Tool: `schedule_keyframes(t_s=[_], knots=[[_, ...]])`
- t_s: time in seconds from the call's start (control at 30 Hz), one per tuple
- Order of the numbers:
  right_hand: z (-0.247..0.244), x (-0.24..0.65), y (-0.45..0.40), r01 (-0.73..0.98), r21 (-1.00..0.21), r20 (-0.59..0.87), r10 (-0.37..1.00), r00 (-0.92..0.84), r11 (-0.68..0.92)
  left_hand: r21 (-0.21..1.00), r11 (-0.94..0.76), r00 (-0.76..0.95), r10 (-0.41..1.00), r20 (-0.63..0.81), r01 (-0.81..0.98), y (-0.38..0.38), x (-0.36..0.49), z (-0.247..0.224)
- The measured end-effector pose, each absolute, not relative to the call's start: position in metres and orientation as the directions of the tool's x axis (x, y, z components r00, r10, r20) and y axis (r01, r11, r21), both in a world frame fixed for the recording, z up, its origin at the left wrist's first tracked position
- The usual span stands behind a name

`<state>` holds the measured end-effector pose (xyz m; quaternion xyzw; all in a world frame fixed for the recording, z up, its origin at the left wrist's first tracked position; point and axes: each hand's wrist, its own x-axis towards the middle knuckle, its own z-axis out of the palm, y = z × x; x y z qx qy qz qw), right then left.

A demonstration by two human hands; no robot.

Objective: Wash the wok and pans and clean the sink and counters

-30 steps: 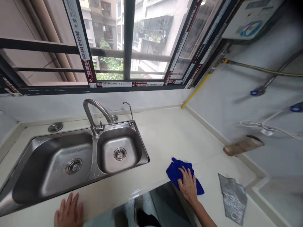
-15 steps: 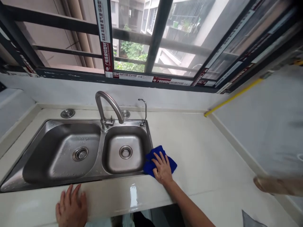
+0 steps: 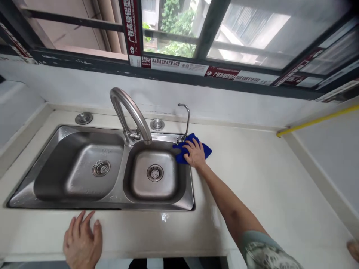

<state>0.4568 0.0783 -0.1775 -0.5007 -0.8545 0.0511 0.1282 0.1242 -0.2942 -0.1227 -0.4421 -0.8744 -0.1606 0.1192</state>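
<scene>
Under my right hand (image 3: 196, 154) a blue cloth (image 3: 206, 151) is bunched at the right rear rim of the steel double sink (image 3: 120, 188), close to the foot of the small thin tap (image 3: 188, 116). The hand presses down on the cloth, with part of the fabric hanging over the basin's edge. My left hand (image 3: 82, 241) rests on the white countertop (image 3: 134, 231) just in front of the sink, fingers apart, holding nothing. A large curved faucet (image 3: 133, 104) rises behind the divider between the two basins.
Two round metal caps, a left one (image 3: 83, 118) and a right one (image 3: 157, 124), sit on the ledge behind the sink. A dark-framed window (image 3: 174, 78) runs above the back wall. At the right, a yellow pipe (image 3: 316, 121) comes down to the counter's back corner.
My right hand has slid the blue cloth along the sink's right rim, from the front corner to the rear corner by the small tap. My left hand stays on the front counter. The view has shifted.
</scene>
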Motion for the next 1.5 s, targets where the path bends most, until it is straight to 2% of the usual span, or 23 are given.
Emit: schedule_keyframes(t_s=[0.2, 0.37, 0.5, 0.63, 0.77, 0.87, 0.93, 1.07, 1.23, 1.37, 1.5], knots=[[-0.181, 0.458, 0.034, 0.896, -0.213, 0.174, 0.918, -0.357, 0.389, 0.124, 0.549, -0.552, 0.746, 0.373, 0.827, -0.296, 0.120, -0.127], [-0.190, 0.510, -0.037, 0.923, -0.223, 0.203, 0.941, -0.272, 0.315, 0.100, 0.497, -0.492, 0.772, 0.403, 0.862, -0.300, 0.117, -0.131], [-0.204, 0.586, -0.101, 0.987, -0.153, 0.174, 0.984, -0.029, 0.056, 0.136, 0.452, -0.463, 0.771, 0.438, 0.881, -0.299, 0.114, -0.137], [-0.215, 0.629, -0.172, 0.963, -0.083, 0.155, 0.951, 0.268, -0.257, 0.154, 0.394, -0.417, 0.769, 0.484, 0.906, -0.298, 0.107, -0.148], [-0.218, 0.599, -0.218, 0.895, -0.070, 0.179, 0.877, 0.447, -0.441, 0.091, 0.329, -0.332, 0.814, 0.477, 0.940, -0.299, 0.103, -0.152], [-0.214, 0.542, -0.231, 0.864, -0.072, 0.200, 0.842, 0.501, -0.498, 0.079, 0.333, -0.329, 0.816, 0.475, 0.940, -0.300, 0.108, -0.150], [-0.208, 0.498, -0.236, 0.887, -0.076, 0.210, 0.862, 0.462, -0.456, 0.091, 0.357, -0.355, 0.800, 0.485, 0.930, -0.301, 0.113, -0.148], [-0.191, 0.417, -0.249, 0.955, -0.114, 0.195, 0.936, 0.291, -0.274, 0.093, 0.379, -0.378, 0.807, 0.454, 0.921, -0.304, 0.118, -0.148], [-0.177, 0.335, -0.269, 0.965, -0.258, 0.114, 0.993, -0.011, 0.040, 0.165, 0.404, -0.434, 0.793, 0.428, 0.900, -0.313, 0.117, -0.151], [-0.163, 0.265, -0.266, 0.812, -0.444, 0.091, 0.921, -0.379, 0.378, 0.280, 0.379, -0.467, 0.780, 0.417, 0.882, -0.315, 0.113, -0.153], [-0.138, 0.210, -0.253, 0.534, -0.575, 0.114, 0.707, -0.698, 0.620, 0.398, 0.340, -0.500, 0.756, 0.423, 0.852, -0.315, 0.099, -0.144]])
